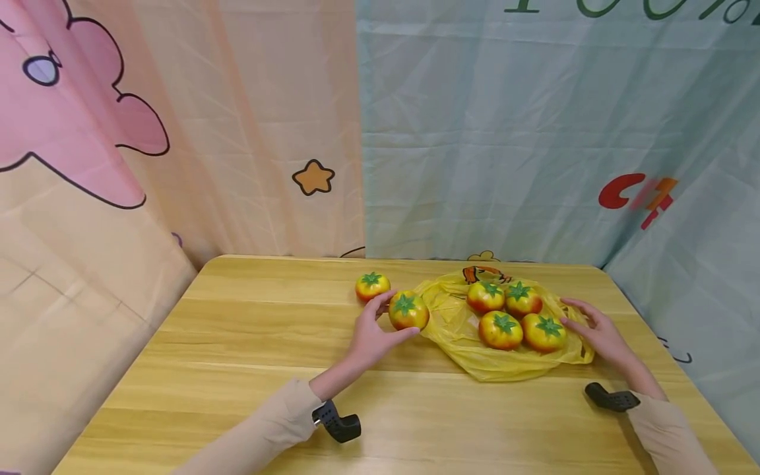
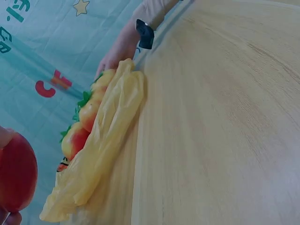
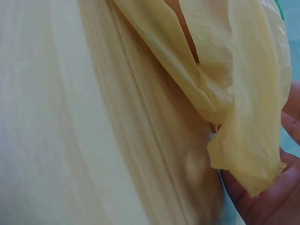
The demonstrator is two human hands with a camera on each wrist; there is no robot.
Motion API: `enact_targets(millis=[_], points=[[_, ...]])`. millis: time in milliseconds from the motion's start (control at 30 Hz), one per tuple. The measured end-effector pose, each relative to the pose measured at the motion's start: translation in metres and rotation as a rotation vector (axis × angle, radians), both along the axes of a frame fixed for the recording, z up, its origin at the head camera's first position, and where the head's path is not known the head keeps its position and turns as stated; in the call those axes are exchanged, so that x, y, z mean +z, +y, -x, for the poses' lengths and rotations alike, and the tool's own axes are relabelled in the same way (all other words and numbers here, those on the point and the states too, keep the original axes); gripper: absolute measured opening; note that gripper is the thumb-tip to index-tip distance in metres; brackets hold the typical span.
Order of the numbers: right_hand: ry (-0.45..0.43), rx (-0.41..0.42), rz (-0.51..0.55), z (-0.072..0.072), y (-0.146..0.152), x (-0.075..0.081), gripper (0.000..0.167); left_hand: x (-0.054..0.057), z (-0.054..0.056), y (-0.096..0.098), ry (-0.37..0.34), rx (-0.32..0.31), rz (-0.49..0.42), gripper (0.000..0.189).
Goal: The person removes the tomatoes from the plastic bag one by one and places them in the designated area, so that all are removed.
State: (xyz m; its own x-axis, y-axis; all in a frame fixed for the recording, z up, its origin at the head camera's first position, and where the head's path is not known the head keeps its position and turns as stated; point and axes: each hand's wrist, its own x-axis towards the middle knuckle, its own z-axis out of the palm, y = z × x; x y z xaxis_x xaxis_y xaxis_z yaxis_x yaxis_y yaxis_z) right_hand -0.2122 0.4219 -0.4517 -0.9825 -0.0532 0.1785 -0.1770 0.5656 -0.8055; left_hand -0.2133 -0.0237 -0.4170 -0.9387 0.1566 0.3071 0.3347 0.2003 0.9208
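Observation:
My left hand (image 1: 377,335) holds a yellow-and-red tomato (image 1: 408,311) with a green leafy top, thumb and fingers on either side of it, left of a yellow plastic bag (image 1: 469,361). In the left wrist view the red side of that tomato (image 2: 18,173) shows. Just behind the left hand another tomato (image 1: 372,287) sits on the table. Several tomatoes (image 1: 501,330) rest in a cluster on the spread bag. At the bag's right edge, my right hand (image 1: 600,332) touches the plastic, its fingers and thumb apart. Part of that hand is hidden by the bag (image 3: 255,117) in the right wrist view.
The wooden table (image 1: 237,369) ends at a back edge against printed curtains (image 1: 475,132), which also hang along both sides. Black wrist devices (image 1: 338,422) are strapped over both beige sleeves.

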Motion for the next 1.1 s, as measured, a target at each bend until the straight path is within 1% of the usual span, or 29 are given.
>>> enact_targets(millis=[233, 400, 533, 633, 833, 933, 1100], points=[[0.01, -0.002, -0.017, -0.003, 0.001, -0.002, 0.052, -0.006, -0.001, -0.024, 0.025, 0.084, 0.011, 0.075], [-0.014, -0.006, 0.03, -0.003, 0.002, -0.001, 0.056, -0.01, -0.001, -0.046, 0.034, 0.123, 0.055, 0.076], [-0.031, -0.016, 0.027, -0.005, 0.002, 0.002, 0.057, -0.013, -0.002, -0.064, 0.032, 0.148, 0.094, 0.079], [-0.038, -0.019, 0.012, -0.005, 0.0, 0.003, 0.057, -0.016, -0.004, -0.078, 0.02, 0.161, 0.128, 0.079], [-0.036, -0.006, -0.001, -0.003, -0.001, 0.005, 0.053, -0.025, -0.007, -0.099, -0.03, 0.179, 0.189, 0.08], [-0.022, -0.006, -0.012, -0.003, 0.0, 0.004, 0.052, -0.026, -0.004, -0.106, -0.052, 0.185, 0.197, 0.08], [-0.01, -0.01, -0.039, -0.002, 0.001, 0.002, 0.052, -0.026, 0.005, -0.115, -0.09, 0.203, 0.208, 0.08]])
